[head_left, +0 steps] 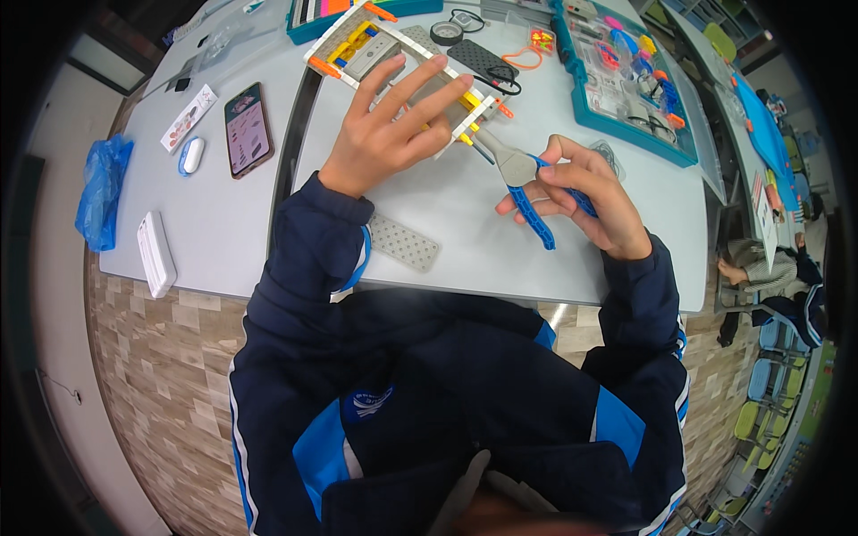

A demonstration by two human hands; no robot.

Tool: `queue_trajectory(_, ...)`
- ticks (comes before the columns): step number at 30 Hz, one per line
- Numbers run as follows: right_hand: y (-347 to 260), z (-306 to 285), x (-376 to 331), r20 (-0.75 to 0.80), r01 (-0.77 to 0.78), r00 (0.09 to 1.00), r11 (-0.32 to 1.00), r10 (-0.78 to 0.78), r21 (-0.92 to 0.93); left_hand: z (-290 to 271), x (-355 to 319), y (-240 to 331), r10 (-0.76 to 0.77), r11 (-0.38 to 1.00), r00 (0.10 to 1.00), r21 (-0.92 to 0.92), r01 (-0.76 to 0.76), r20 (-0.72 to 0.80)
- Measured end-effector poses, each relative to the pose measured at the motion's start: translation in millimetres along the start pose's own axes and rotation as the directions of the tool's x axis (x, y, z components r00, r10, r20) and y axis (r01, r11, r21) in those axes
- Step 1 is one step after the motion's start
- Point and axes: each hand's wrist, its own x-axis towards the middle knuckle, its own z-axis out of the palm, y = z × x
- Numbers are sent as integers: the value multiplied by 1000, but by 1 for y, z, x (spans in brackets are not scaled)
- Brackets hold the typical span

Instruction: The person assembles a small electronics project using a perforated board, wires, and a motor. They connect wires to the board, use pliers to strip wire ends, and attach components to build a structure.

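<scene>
Toward the desk's (500,263) far left corner, the left hand (384,138) lies fingers spread across the frame (371,55), the right hand (594,192) gripping the pliers (516,168), handles parted, tips at its right end.

pale tabletops (518,279) carry a phone (248,130), teal case (636,137) and grey studded plate (405,243)

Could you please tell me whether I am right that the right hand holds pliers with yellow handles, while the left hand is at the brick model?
Not quite: the handles of the pliers are blue, not yellow, as the head view shows. The right hand does hold them, and the left hand is at the brick model.
</scene>
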Motion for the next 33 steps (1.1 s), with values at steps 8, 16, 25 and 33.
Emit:
queue_trajectory(8, 1, 9, -2, 15, -152, 988, 976, 156, -155, -3, 0, -1, 44, 999, 999, -11, -45, -23)
queue_trajectory(16, 19, 27, -20, 9, -251, 967, 948, 254, 194, -9, 6, -4, 77, 996, 995, -33, -79, -67)
queue_trajectory(25, 50, 56, -69, 42, -277, 947, 746, 318, 606, -14, 22, 16, 150, 968, 983, -186, -168, -105)
queue_trajectory(33, 81, 82, -96, -324, 13, 945, 991, 31, 135, -21, 32, 39, 112, 954, 986, -266, -141, -122)
